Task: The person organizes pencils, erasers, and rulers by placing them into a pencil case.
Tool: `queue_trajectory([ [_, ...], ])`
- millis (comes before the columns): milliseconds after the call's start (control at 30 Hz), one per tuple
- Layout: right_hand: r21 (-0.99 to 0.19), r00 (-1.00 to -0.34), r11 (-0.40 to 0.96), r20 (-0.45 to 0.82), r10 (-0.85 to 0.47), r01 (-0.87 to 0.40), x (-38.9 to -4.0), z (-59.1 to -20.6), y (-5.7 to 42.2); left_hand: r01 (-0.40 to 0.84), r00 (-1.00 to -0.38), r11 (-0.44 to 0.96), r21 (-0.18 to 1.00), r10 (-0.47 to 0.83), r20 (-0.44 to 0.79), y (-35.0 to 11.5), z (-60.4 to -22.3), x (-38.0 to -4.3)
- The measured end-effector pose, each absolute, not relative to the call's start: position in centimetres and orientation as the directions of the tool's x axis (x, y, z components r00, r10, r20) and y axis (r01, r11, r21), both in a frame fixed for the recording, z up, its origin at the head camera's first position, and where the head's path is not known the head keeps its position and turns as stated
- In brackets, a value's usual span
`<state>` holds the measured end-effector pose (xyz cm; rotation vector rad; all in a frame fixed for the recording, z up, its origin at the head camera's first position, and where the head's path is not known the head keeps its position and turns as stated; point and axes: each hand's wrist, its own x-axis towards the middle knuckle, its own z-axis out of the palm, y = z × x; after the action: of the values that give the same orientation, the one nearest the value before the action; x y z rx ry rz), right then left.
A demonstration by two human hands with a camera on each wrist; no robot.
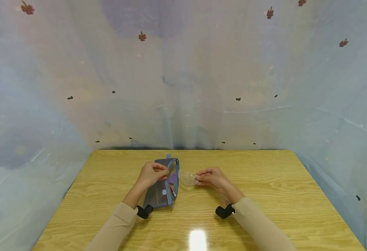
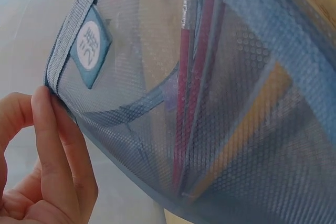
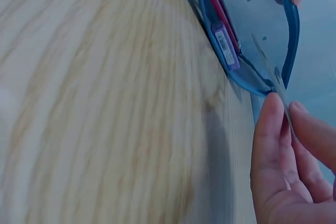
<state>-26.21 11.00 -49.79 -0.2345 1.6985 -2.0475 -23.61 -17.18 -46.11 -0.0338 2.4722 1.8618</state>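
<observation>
A blue-grey mesh pencil case (image 1: pixel 154 194) lies on the table with its mouth gaping to the right. My left hand (image 1: pixel 153 173) pinches the upper edge of that opening between thumb and fingers. Inside, a purple eraser (image 3: pixel 226 48) sits near a red pencil (image 2: pixel 184 72) with a white eraser end; a yellow-orange strip (image 2: pixel 247 124) shows through the mesh. Just right of the mouth, my right hand (image 1: pixel 213 178) pinches a clear half-round protractor (image 1: pixel 187 179) by its right end. The right wrist view catches the protractor nearly edge-on, pointing at the opening.
The wood-grain table (image 1: pixel 258 181) extends around the case on all sides. A pale patterned curtain (image 1: pixel 199 87) hangs behind the table and along both sides. Black wrist cameras (image 1: pixel 145 211) are strapped under both wrists. A bright reflection shows near the front.
</observation>
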Motion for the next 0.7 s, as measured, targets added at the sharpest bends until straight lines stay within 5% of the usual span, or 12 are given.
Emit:
queue_trajectory([
  [700, -0.922, -0.890, -0.251, -0.170, -0.422, 0.295, -27.0, -50.0, 6.6, -0.038, -0.999, 0.276, 0.960, 0.014, -0.044, -17.2, -45.9, -23.6],
])
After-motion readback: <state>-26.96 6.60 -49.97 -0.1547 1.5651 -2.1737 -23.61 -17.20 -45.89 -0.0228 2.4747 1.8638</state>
